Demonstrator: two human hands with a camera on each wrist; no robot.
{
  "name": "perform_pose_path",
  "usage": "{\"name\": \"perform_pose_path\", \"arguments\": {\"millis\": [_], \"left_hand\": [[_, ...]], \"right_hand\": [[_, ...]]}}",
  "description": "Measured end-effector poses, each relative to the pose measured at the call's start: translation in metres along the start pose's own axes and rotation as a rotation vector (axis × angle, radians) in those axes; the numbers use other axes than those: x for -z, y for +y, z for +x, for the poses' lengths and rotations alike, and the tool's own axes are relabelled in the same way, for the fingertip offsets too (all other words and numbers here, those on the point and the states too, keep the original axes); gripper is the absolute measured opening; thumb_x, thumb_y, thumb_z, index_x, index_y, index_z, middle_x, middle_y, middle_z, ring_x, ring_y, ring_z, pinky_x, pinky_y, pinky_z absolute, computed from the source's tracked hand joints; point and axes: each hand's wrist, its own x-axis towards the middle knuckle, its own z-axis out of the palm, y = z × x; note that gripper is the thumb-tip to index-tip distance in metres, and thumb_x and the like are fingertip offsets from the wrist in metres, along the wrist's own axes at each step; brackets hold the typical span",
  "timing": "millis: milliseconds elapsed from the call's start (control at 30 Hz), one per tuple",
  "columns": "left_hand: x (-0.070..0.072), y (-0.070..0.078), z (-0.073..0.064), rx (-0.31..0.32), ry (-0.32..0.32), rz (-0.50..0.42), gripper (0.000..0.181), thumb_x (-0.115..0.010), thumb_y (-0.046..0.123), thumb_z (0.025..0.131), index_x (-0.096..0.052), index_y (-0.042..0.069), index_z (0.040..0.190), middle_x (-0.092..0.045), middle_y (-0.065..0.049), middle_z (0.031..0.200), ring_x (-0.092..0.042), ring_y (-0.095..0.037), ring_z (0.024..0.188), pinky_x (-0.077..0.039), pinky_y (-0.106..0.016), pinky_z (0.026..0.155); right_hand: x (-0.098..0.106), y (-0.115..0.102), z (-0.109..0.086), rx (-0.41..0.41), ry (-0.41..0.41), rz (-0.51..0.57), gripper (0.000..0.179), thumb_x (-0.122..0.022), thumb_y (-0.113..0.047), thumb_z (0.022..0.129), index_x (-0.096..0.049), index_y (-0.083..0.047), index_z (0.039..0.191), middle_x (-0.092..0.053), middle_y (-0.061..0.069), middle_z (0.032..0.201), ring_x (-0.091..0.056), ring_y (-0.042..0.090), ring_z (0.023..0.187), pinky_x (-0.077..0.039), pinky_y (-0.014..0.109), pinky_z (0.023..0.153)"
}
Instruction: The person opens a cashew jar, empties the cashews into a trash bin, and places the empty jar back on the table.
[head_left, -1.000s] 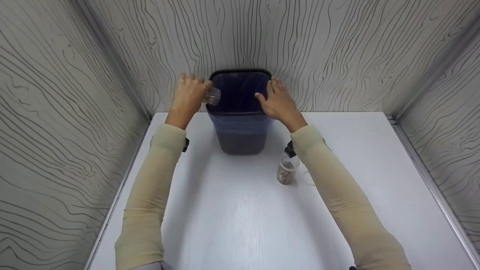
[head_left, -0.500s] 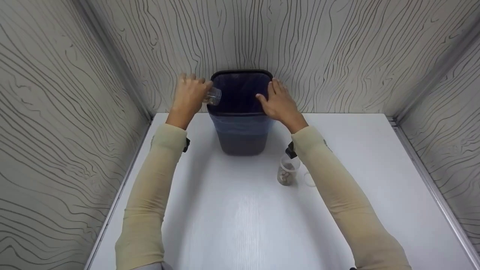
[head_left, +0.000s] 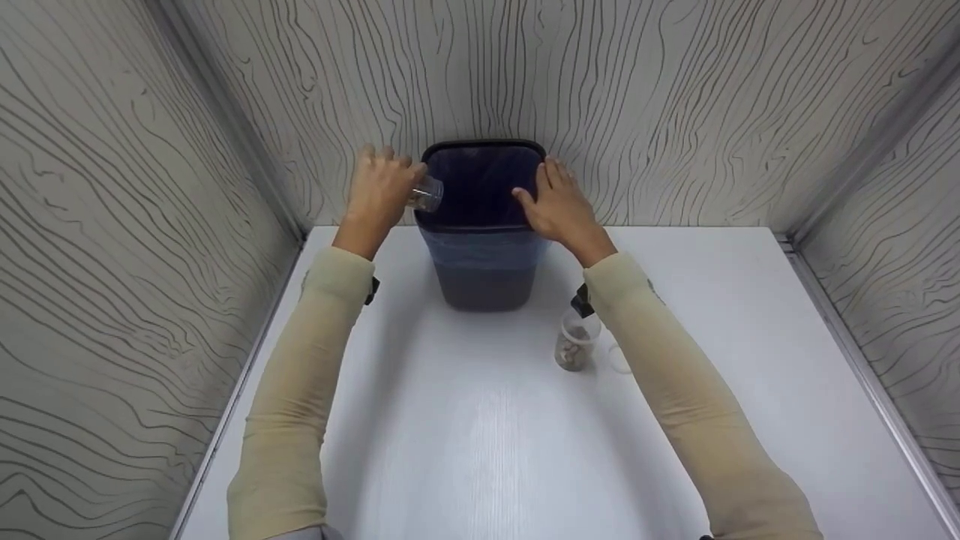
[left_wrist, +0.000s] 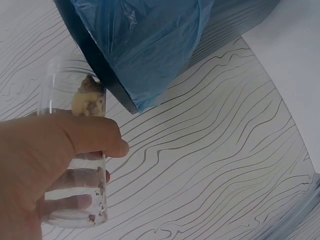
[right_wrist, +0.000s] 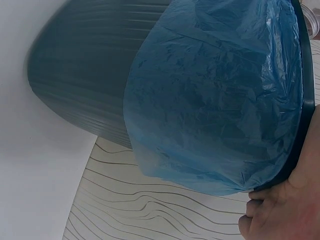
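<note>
In the head view my left hand (head_left: 381,187) grips a clear jar (head_left: 426,193), tipped sideways with its mouth over the left rim of a dark trash bin (head_left: 484,289). A blue plastic liner (left_wrist: 150,45) folds down over the bin's outside. Through the jar wall, in the left wrist view, brown and yellowish bits (left_wrist: 89,97) show near the mouth, with small crumbs at its base. My right hand (head_left: 559,202) holds the bin's right rim, thumb toward the opening and fingers along the outer side. The bin's inside is dark.
A second clear jar (head_left: 574,349), uncovered and holding pale brown pieces, stands on the white table (head_left: 480,427) near my right forearm. Beside it lies a pale ring-shaped lid (head_left: 619,360), partly behind the sleeve. A patterned wall (head_left: 480,67) rises behind the bin.
The left hand and its jar shift very slightly, with the jar still tipped at the rim. The right hand and the bin stay in place.
</note>
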Motion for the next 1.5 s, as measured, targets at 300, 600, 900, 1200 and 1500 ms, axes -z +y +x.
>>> {"name": "perform_pose_path", "arguments": {"millis": [300, 600, 900, 1200, 1500], "left_hand": [[0.007, 0.001, 0.004, -0.019, -0.066, 0.032, 0.045, -0.076, 0.006, 0.094, -0.066, 0.02, 0.136, -0.073, -0.01, 0.129, -0.065, -0.035, 0.123, -0.05, -0.051, 0.107], [0.014, 0.006, 0.008, -0.031, -0.077, 0.06, 0.05, -0.075, 0.005, 0.095, -0.065, 0.022, 0.14, -0.072, -0.01, 0.132, -0.066, -0.036, 0.122, -0.05, -0.052, 0.105], [0.016, 0.009, 0.01, -0.05, -0.106, 0.107, 0.046, -0.077, 0.013, 0.095, -0.064, 0.021, 0.138, -0.072, -0.011, 0.132, -0.065, -0.035, 0.122, -0.05, -0.049, 0.103], [0.015, 0.008, 0.009, -0.056, -0.108, 0.124, 0.046, -0.078, 0.026, 0.094, -0.065, 0.021, 0.138, -0.072, -0.01, 0.131, -0.065, -0.034, 0.121, -0.05, -0.048, 0.104], [0.011, 0.007, 0.007, -0.055, -0.06, 0.134, 0.042, -0.08, 0.03, 0.091, -0.069, 0.02, 0.131, -0.075, -0.009, 0.125, -0.068, -0.031, 0.111, -0.051, -0.043, 0.095]], "right_hand": [[-0.003, 0.003, 0.001, 0.017, 0.009, 0.001, 0.081, -0.021, -0.053, 0.115, -0.005, 0.006, 0.167, 0.002, 0.025, 0.178, 0.003, 0.039, 0.167, -0.001, 0.051, 0.135], [-0.002, 0.004, 0.002, 0.019, 0.01, 0.005, 0.081, -0.022, -0.053, 0.115, -0.005, 0.006, 0.168, 0.003, 0.025, 0.178, 0.002, 0.04, 0.167, -0.002, 0.053, 0.135], [-0.003, 0.004, 0.002, 0.015, 0.01, -0.002, 0.081, -0.022, -0.053, 0.115, -0.006, 0.006, 0.168, 0.003, 0.025, 0.178, 0.002, 0.04, 0.167, -0.003, 0.053, 0.135], [-0.002, 0.003, 0.002, 0.019, 0.008, 0.003, 0.081, -0.022, -0.053, 0.115, -0.005, 0.006, 0.168, 0.003, 0.025, 0.178, 0.002, 0.04, 0.167, -0.004, 0.053, 0.135], [0.0, 0.0, 0.002, 0.005, 0.006, -0.006, 0.081, -0.021, -0.054, 0.115, -0.006, 0.006, 0.168, 0.002, 0.024, 0.178, 0.003, 0.038, 0.167, -0.001, 0.049, 0.135]]}}
